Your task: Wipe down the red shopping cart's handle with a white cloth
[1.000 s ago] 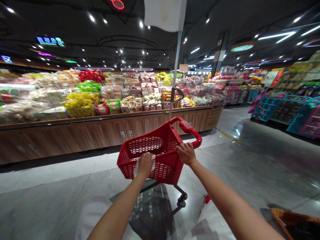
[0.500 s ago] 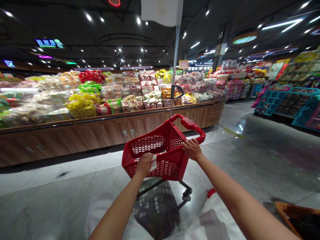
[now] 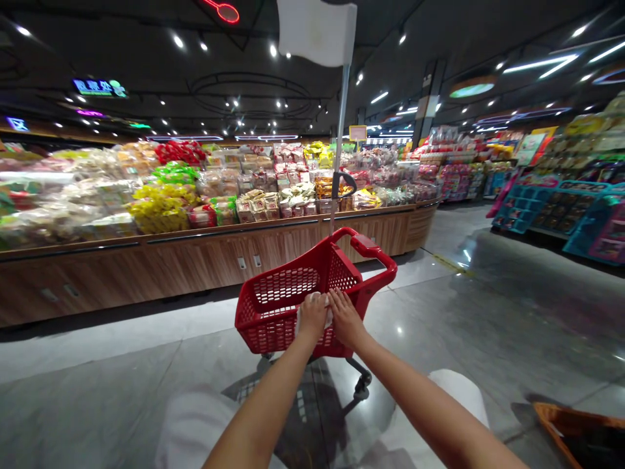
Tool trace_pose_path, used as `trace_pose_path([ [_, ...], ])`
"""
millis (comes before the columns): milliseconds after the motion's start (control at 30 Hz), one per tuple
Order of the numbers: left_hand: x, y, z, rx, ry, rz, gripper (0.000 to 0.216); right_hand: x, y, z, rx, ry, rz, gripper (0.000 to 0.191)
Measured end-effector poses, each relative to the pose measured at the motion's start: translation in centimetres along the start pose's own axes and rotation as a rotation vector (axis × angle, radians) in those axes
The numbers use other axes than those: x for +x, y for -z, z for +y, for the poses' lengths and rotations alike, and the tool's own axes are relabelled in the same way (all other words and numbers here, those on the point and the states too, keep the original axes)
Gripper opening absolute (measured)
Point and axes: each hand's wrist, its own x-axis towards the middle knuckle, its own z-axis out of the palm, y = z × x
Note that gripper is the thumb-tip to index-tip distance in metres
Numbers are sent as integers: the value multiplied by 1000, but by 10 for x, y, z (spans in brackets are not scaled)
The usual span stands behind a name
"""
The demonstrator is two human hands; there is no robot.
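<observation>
A red plastic shopping cart (image 3: 273,332) with a slotted basket stands before me. My left hand (image 3: 313,318) is closed on a white cloth (image 3: 329,318) at the near rim of the basket. Right beside it, my right hand (image 3: 346,319) meets the cloth with its fingers bent together over it. Part of the cloth is hidden under both hands. At the right end, the cart's red handle (image 3: 385,268) is untouched. A grey pole (image 3: 342,111) with a white flag (image 3: 317,29) rises behind the cart.
Behind the cart runs a long wood-panelled counter (image 3: 195,260) heaped with packaged foods. Blue display racks (image 3: 532,202) stand at right. An orange crate (image 3: 556,430) with dark contents sits on the grey floor (image 3: 488,312) at lower right.
My right hand has left the cart's rim near the handle and moved left to the cloth. The left hand has slid right along the rim with the cloth, so both hands now meet.
</observation>
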Motion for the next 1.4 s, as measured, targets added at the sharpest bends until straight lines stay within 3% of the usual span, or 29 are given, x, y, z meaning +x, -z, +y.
trace_pose_path([
  [67,-7,4,-18,29,-35,-30,28,-2,-1,7,25,27,-28,79],
  [200,-44,13,-95,106,18,-81,28,-2,6,35,77,84,-79,88],
  [300,-77,17,-145,129,55,-103,30,1,9,51,90,44,-70,87],
  [367,-91,18,-158,110,42,-100,33,6,8,54,82,-42,-56,84],
  [500,-92,14,-131,93,104,-54,29,18,-1,29,88,-159,-119,74],
  [633,-78,5,-85,101,162,-42,28,23,-17,-29,202,-4,-257,78],
  [733,-72,0,-68,72,93,-71,32,19,-24,-54,276,35,-262,80],
  [867,-71,-3,-71,-36,-126,-144,39,9,-20,-35,306,51,-264,73],
  [1000,-72,-4,-95,-127,-375,-206,32,1,-14,4,321,26,-301,71],
  [1100,-67,-5,-115,-121,-446,-196,23,-1,-9,19,336,-53,-315,68],
  [1233,-56,-7,-119,-86,-440,-202,23,-2,-3,6,275,-149,-286,40],
  [1400,-55,-15,-78,-75,-373,-156,26,-18,-10,-40,129,2,-252,20],
])
